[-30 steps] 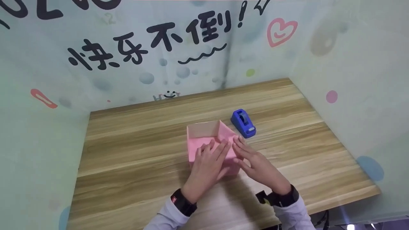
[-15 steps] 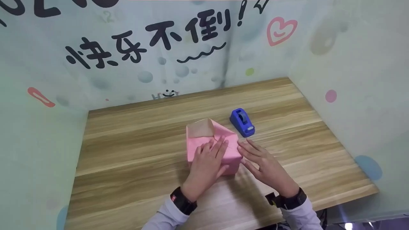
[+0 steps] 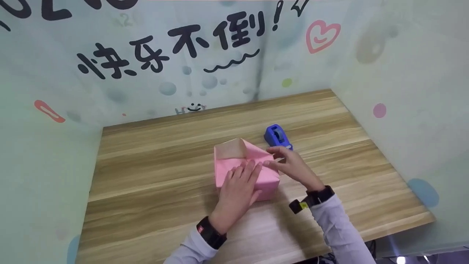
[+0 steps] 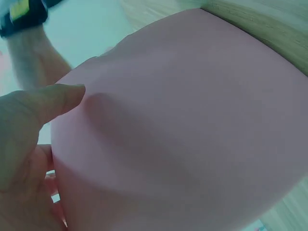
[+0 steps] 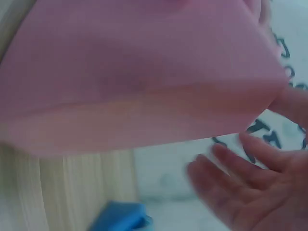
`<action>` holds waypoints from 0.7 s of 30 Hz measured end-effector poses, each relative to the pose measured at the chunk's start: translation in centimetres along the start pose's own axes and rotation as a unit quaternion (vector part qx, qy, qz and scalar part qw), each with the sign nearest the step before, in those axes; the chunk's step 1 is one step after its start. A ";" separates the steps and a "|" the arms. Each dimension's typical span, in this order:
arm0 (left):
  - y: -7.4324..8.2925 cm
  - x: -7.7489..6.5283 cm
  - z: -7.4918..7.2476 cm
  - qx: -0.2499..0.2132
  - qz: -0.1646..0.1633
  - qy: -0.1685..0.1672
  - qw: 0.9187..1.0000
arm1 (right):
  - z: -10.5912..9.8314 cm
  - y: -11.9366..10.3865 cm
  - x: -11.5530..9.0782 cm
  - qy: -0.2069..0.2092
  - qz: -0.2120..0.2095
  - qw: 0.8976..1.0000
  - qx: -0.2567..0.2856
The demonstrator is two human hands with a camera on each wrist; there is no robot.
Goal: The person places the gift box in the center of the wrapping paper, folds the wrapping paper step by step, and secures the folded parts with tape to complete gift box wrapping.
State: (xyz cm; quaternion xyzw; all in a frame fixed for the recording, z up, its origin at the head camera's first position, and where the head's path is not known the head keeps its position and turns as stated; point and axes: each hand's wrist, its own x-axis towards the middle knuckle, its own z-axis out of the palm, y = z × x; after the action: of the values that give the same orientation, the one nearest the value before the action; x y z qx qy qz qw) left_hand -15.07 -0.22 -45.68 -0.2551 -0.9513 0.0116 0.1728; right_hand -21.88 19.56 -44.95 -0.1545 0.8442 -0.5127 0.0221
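A pink paper box (image 3: 269, 190) stands on the wooden table, its far left part showing an opening with a pale flap folded at a slant. My left hand (image 3: 238, 192) lies over the box's top with fairly straight fingers, pressing on the pink flap. In the left wrist view, its thumb (image 4: 67, 98) rests against the near side of the box. At the top right edge is my right hand (image 3: 293, 167), thumb near the top and fingers toward the far corner. Its fingers (image 5: 216, 185) are loosely spread beside the box in the right wrist view.
A blue tape dispenser (image 3: 277, 135) stands just behind the right hand, close to the box's far right corner. Printed cloth walls (image 3: 234, 80) border the wooden table (image 3: 154, 205) at the back and both sides.
The right hand pulled back from the box's right edge, then moved up and inward to the top right corner. The pale far flap has folded to a slant. The left hand stays put.
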 end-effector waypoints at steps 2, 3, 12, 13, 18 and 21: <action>0.0 0.0 0.0 0.001 -0.004 0.000 1.000 | 0.0 0.2 0.8 -0.022 0.050 0.998 0.015; 0.0 0.0 0.0 0.002 -0.007 -0.001 1.000 | -0.1 0.3 1.0 -0.024 0.066 0.997 0.021; 0.2 0.0 0.2 0.008 -0.019 0.023 1.000 | -0.5 0.4 1.2 -0.020 0.088 0.994 0.053; 0.2 0.1 0.1 0.008 -0.021 0.025 0.999 | -0.6 0.5 1.2 -0.024 0.090 0.994 0.061; 0.3 0.1 0.1 0.017 -0.027 0.034 0.999 | -1.0 1.2 1.2 -0.030 0.095 0.988 0.115; 0.3 0.1 0.1 0.037 -0.026 0.041 0.998 | -1.0 1.3 1.3 -0.033 0.083 0.986 0.141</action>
State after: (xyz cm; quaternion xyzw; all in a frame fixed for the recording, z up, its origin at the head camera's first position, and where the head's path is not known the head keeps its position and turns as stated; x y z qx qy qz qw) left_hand -15.04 0.09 -45.79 -0.2239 -0.9487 0.0321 0.2210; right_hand -23.64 20.65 -45.43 -0.0963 0.7724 -0.6175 0.1135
